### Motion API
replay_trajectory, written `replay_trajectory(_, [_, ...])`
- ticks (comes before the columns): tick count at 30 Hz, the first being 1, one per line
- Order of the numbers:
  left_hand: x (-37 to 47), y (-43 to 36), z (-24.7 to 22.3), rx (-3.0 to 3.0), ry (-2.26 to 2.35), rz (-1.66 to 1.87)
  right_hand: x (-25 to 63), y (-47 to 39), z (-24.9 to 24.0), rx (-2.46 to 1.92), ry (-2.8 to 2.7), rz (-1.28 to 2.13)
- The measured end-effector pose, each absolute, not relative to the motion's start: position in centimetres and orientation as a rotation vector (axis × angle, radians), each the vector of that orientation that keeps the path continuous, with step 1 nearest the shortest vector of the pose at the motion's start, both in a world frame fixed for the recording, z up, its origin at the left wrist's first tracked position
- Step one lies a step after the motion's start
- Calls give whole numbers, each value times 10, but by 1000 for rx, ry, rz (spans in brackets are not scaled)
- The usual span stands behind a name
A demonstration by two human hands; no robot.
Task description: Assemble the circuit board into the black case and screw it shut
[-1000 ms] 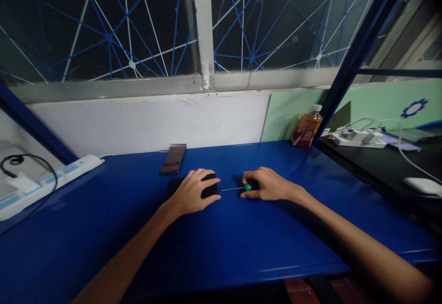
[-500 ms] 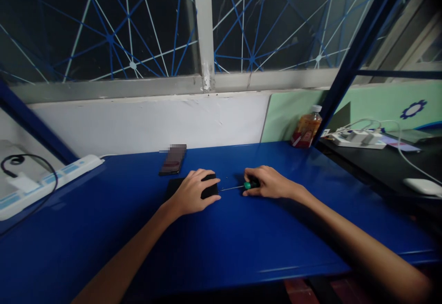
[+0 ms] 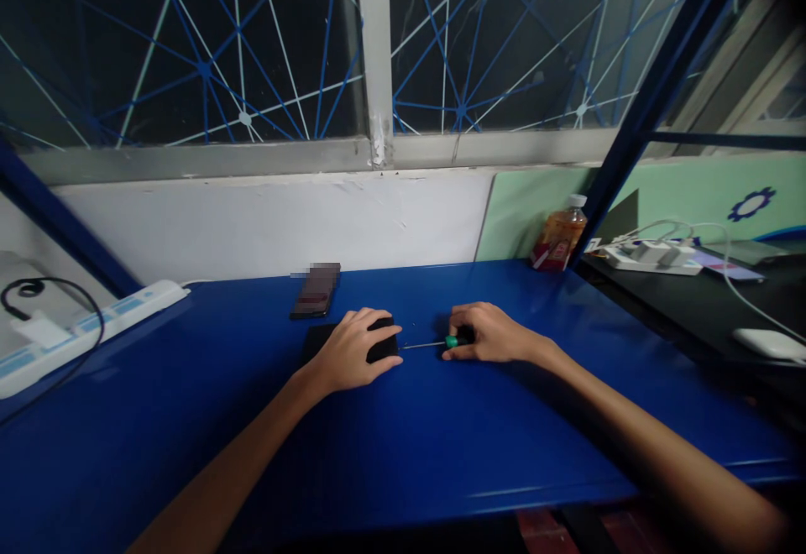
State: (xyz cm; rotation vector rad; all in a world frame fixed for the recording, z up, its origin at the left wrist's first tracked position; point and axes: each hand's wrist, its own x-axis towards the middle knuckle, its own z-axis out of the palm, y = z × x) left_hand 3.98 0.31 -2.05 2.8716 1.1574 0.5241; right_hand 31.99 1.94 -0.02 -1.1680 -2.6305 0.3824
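Note:
My left hand lies over a black box-like object on the blue table, with thumb and fingers wrapped round its top and near side. In my right hand is a screwdriver with a green and black handle, pinched between thumb and fingers. Its thin metal shaft points left, and the tip is close to the right side of the black object; whether they touch is too small to tell.
A phone lies behind my left hand. At the far left is a white power strip with a black cable. A bottle stands at the back right, beside a blue post. Farther right, a black surface holds chargers and cables.
The fingers of my right hand have shifted slightly on the screwdriver handle, and the shaft sits at a slightly flatter angle. My left hand has stayed in place.

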Motion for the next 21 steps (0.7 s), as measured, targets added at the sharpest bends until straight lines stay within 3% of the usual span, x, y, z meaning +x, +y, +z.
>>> replay_trajectory(8, [40,3,-19,2871,1141,574,317,17,0,-1211,-2614,433])
replay_trajectory(21, [57,-5,-20,2737,1173,950,318,16,4,-1230,-2571,371])
